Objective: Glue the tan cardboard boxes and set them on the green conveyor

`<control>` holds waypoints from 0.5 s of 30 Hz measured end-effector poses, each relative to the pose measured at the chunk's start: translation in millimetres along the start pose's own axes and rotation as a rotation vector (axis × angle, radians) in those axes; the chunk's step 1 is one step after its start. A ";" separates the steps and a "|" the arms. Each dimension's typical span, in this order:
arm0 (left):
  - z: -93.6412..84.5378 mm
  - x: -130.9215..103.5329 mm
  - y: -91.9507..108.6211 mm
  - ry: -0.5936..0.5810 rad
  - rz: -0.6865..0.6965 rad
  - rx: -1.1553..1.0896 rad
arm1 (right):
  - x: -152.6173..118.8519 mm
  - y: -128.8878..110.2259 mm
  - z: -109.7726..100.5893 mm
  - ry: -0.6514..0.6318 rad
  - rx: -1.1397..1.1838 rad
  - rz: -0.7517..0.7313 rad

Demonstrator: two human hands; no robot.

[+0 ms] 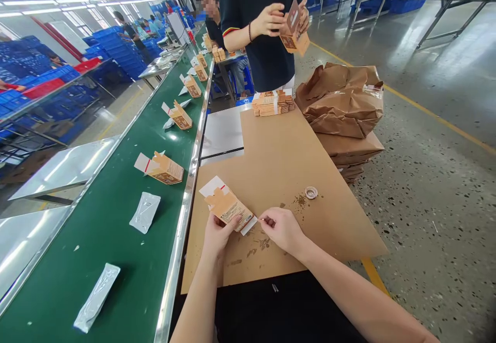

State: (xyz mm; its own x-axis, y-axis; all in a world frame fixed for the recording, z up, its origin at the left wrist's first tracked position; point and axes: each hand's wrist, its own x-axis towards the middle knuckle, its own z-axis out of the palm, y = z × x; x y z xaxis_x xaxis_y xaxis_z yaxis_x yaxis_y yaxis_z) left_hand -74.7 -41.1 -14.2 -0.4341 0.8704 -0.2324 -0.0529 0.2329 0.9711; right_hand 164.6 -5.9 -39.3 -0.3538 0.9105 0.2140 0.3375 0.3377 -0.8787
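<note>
My left hand (221, 232) is closed around a small orange-brown carton (228, 206), thumb on its printed face. The carton lies tilted above the cardboard sheet, with its white flap and red strip pointing up and left. At the carton's lower right end, a white flap sticks out. Close to that end my right hand (282, 228) is closed in a pinch, fingertips at the flap's corner. Whatever sits between those fingertips is too small to make out. A little round clear-and-white dish (311, 192) rests on the cardboard sheet (287, 152) beyond my right hand.
On my left runs a green conveyor belt (127, 250) carrying silver pouches (145, 212) and open cartons (166, 168). A metal rail (186, 203) edges it. Ahead, a person (259, 28) holds another carton beside a bundle of flat cartons (273, 103). Brown paper-wrapped packages (344, 100) stand at right.
</note>
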 end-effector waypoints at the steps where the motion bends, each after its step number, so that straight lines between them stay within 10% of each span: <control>1: -1.3 -2.5 -1.9 -0.003 0.004 0.027 | -3.5 0.0 -6.3 0.010 0.009 0.009; 15: -12.4 -20.4 -12.3 0.013 0.056 0.261 | -55.7 -11.8 -73.3 0.158 0.119 0.147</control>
State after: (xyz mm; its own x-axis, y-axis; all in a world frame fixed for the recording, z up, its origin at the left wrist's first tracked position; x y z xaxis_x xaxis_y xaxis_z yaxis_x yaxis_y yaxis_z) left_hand -76.3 -67.0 -20.8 -0.4413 0.8799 -0.1764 0.2049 0.2902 0.9348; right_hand 244.2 -43.1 -9.6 -0.1646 0.9769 0.1362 0.2672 0.1770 -0.9472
